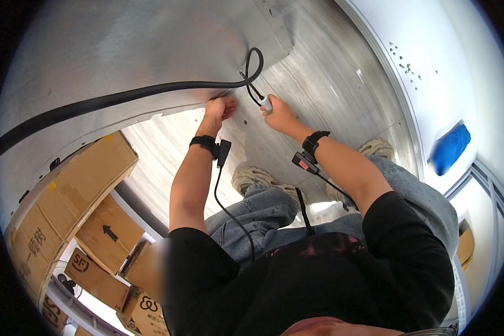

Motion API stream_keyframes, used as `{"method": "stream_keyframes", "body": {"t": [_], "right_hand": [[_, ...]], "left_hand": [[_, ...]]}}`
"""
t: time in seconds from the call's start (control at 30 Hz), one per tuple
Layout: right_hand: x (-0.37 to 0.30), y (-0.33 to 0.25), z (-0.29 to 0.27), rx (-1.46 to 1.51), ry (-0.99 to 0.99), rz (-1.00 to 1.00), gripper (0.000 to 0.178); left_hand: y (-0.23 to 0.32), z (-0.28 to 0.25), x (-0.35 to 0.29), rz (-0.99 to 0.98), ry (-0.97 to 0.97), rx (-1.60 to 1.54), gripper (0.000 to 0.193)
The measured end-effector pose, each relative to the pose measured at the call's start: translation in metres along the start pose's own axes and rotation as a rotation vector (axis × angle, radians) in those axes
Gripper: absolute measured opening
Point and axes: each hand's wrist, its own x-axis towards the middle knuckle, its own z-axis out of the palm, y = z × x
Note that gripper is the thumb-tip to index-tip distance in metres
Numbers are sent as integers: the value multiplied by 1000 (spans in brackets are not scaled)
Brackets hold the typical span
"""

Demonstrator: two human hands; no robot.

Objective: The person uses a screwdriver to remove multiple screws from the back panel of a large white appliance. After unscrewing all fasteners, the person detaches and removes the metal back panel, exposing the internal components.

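Note:
My right hand is wrapped round a short light-grey cylinder, with thin black cord at its upper end. The cord runs up beside a loop of thick black cable, which stretches left across a large grey metal cabinet. What the cylinder is cannot be made out. Close to the cabinet's lower edge, my left hand has its fingers curled together. Whatever those fingers hold, if anything, is hidden. A gap of floor separates the two hands.
Cardboard boxes are stacked at the lower left, beside the cabinet. Grey wood-look floor lies under the hands and my feet. To the right, a blue cloth-like item rests against a white surface. Thin black cords hang from both wrist straps.

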Motion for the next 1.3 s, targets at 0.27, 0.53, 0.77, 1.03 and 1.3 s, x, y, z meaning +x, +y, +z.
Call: {"method": "stream_keyframes", "body": {"t": [0.27,0.53,0.77,1.03,1.3], "right_hand": [[3,12,-12,-10,57,-10,29],[2,24,-28,-88,48,32,38],[1,14,-51,15,180,-77,24],[-1,15,-68,76,268,-79,28],[-10,20,-81,75,341,-43,27]], "left_hand": [[10,25,-29,85,-93,125,19],[16,66,-30,442,-305,344,10],[20,99,-36,653,-245,439,9],[4,126,-48,950,79,584,15],[3,153,-60,962,138,554,14]]}}
